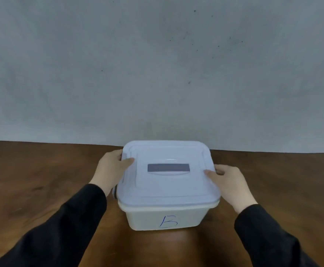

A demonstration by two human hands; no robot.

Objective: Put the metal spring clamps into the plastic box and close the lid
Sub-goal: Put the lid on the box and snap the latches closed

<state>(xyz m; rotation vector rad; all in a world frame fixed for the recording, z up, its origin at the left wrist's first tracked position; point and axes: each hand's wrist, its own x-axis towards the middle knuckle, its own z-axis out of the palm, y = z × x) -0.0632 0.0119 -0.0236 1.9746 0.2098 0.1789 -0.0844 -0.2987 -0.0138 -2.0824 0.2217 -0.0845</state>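
Observation:
A white plastic box (165,218) marked with a blue letter B stands on the brown wooden table (41,180). Its pale blue lid (167,185) lies flat on top, with a recessed handle (168,168) in the middle. My left hand (112,167) grips the lid's left edge, thumb on top. My right hand (229,183) grips the lid's right edge, thumb resting on top too. No spring clamps are visible; the box's inside is hidden by the lid.
A grey wall (157,64) rises right behind the table's far edge, close to the back of the box. Black sleeves cover both of my forearms. Bare wood extends to either side of the box.

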